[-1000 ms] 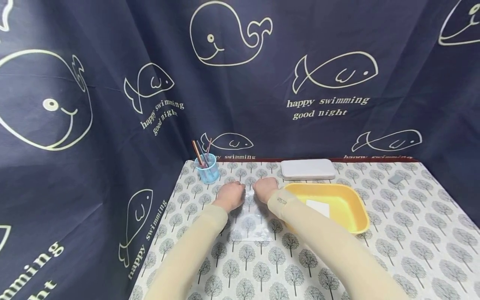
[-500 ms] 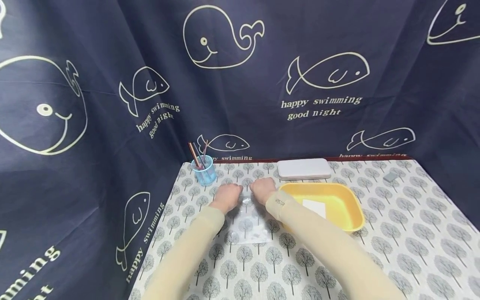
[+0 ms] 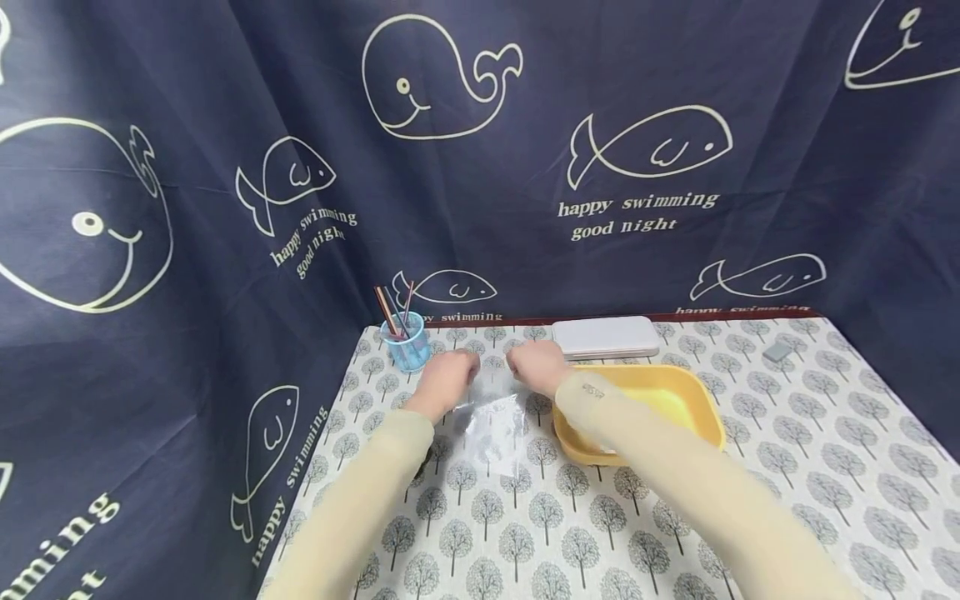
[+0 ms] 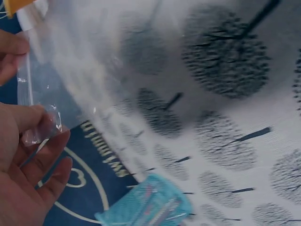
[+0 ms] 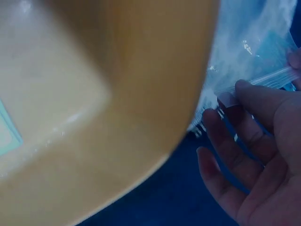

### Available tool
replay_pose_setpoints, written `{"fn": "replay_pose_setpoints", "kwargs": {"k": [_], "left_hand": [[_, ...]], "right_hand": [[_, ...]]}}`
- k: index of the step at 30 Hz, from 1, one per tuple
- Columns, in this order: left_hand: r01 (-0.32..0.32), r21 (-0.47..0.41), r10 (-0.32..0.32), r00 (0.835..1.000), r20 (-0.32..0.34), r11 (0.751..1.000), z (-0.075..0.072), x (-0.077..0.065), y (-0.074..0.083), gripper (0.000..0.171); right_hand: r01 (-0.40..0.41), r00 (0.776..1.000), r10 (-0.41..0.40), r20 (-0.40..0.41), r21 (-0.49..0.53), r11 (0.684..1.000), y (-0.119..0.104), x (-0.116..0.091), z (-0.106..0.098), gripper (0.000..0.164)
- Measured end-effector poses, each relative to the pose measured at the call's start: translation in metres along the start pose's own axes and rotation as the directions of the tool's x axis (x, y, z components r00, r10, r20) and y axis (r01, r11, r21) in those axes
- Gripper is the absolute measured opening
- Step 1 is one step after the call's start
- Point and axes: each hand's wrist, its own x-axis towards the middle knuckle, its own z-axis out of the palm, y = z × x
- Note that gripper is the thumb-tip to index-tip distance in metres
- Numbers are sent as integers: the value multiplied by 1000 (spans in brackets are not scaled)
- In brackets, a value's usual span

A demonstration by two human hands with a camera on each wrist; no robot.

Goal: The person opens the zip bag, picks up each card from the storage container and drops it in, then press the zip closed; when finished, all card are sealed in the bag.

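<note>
A clear zip-seal plastic bag [image 3: 495, 433] hangs between both hands over the tree-print cloth, its sealing strip on the far side. My left hand [image 3: 447, 381] pinches one end of that strip; in the left wrist view, thumb and forefinger meet on the bag's corner [image 4: 42, 127] while the other fingers are loosely bent. At the opposite end, my right hand [image 3: 538, 367] pinches the strip between thumb and forefinger, as the right wrist view shows with the bag [image 5: 254, 42] stretching away. Whether the seal is open or closed I cannot tell.
Beside the right forearm stands a yellow tray [image 3: 708, 417], partly covered by the sleeve; a pale card [image 5: 7, 134] lies in it. Behind are a white flat case [image 3: 606, 337] and a blue cup [image 3: 410, 350] of pencils. A small grey block [image 3: 777, 352] lies far right.
The hands have drawn further apart, the right one moving right. The bag has risen and shifted with them. The right sleeve now hides most of the white card in the tray.
</note>
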Motion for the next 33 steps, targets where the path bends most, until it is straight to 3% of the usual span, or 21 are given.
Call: {"fn": "replay_pose_setpoints", "kwargs": {"k": [6,8,12,18,27,33], "left_hand": [[-34,-14,32,995,-98,999,-19,5,7,11],[-31,-22,29,992,-122,999,-25,7,7,9],[-34,-45,25,984,-179,998,-38,11,8,9],[-67,-8,63,964,-258,998,-55,15,11,7],[-71,27,76,917,-392,997,-74,21,17,7],[-90,0,82,900,-427,996,-81,20,21,7]], "right_hand": [[91,989,-83,-126,56,994,13,-16,-31,38],[111,980,-98,-173,63,992,15,-19,-40,40],[114,968,-93,-234,79,990,17,-23,-60,31],[64,969,-38,-243,99,993,19,-27,-78,16],[40,929,-9,-370,76,996,19,-33,-85,13],[36,900,-1,-435,71,997,15,-43,-81,9]]}}
